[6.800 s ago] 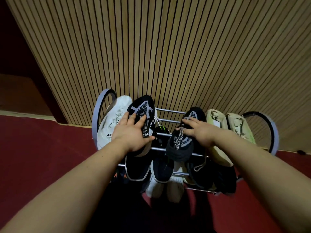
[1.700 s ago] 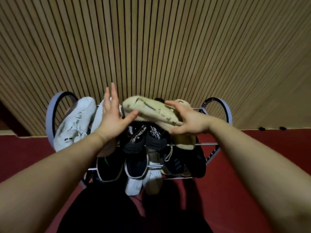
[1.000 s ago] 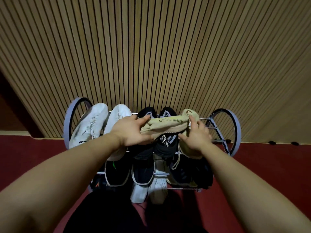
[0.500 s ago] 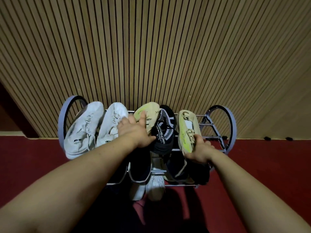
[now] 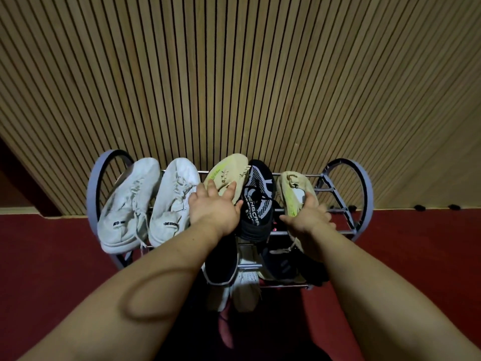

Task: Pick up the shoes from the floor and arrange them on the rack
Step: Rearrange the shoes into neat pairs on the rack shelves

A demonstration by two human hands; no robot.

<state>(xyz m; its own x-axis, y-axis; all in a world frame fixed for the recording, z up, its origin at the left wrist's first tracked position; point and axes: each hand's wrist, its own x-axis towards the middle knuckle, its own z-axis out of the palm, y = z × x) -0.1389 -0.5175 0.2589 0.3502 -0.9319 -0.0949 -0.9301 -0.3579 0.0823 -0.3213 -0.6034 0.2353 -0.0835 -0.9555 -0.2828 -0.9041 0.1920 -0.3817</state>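
Beige shoe (image 5: 291,186) in right hand (image 5: 308,220); bare rack (image 5: 368,196) bars rightward.

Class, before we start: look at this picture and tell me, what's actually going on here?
A person is arranging shoes on the top tier of a metal rack against a slatted wooden wall. Their left grip rests, fingers spread, on one beige shoe; their right grip holds the other beige shoe at its near end. A black-and-white shoe sits between them, and two white sneakers lie at the left. Darker shoes fill the lower tiers.
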